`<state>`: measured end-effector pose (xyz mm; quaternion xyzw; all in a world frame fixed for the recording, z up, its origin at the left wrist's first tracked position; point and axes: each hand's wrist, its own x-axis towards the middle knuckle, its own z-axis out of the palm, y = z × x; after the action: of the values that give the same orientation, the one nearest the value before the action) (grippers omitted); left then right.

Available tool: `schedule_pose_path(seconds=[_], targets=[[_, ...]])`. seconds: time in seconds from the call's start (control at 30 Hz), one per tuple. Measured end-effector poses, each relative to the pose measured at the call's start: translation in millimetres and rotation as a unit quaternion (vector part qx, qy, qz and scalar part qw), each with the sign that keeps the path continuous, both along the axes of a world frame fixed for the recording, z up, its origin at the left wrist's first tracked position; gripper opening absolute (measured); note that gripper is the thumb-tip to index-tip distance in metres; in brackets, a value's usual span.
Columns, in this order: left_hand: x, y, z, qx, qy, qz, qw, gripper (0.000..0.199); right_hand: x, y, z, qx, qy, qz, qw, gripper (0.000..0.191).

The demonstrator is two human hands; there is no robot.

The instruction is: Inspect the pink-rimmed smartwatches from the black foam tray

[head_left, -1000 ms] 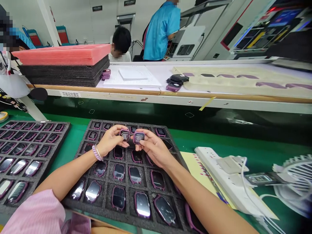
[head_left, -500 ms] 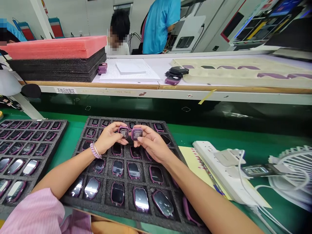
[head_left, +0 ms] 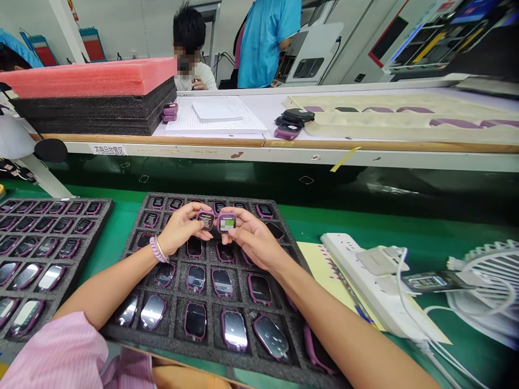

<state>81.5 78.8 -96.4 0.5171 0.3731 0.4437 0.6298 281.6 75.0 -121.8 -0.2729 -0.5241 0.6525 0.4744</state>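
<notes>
Between the fingers of my left hand (head_left: 184, 229) is a purple smartwatch case (head_left: 206, 219) with white text on its dark screen. My right hand (head_left: 253, 235) pinches a second purple smartwatch case (head_left: 226, 222), whose screen shows a green and white picture. The two watches are held side by side, faces toward me. Both hands are above a black foam tray (head_left: 174, 343) with square compartments, where several purple watch cases lie, some lit with text, others dark and reflective. Parts of the tray's far rows are hidden behind my hands.
Left of me lies another foam tray (head_left: 87, 246) of watches. A white power strip (head_left: 365, 286) with chargers and cables and a white fan (head_left: 492, 281) stand right. On the shelf are stacked pink foam (head_left: 93, 75), paper (head_left: 219, 116) and a cream tray (head_left: 365, 129). People are beyond.
The screen of the watch in my right hand has gone from white text to a green and white picture. Beyond the shelf, a person has shifted left and a hand now shows.
</notes>
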Motion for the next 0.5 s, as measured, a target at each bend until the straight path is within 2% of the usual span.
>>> schedule_pose_path(seconds=[0.27, 0.37, 0.5], targets=[[0.7, 0.2, -1.6, 0.010, -0.001, -0.008, 1.000, 0.047, -1.5, 1.5, -0.1, 0.021, 0.002, -0.005, 1.000, 0.047], [0.4, -0.1, 0.3, -0.013, -0.007, -0.017, 1.000, 0.040, -2.4, 2.2, 0.5, -0.007, -0.002, -0.020, 1.000, 0.040], [-0.8, -1.5, 2.6, -0.028, -0.015, -0.031, 0.999, 0.043, -1.8, 2.6, 1.2, -0.039, 0.007, -0.023, 0.999, 0.042]])
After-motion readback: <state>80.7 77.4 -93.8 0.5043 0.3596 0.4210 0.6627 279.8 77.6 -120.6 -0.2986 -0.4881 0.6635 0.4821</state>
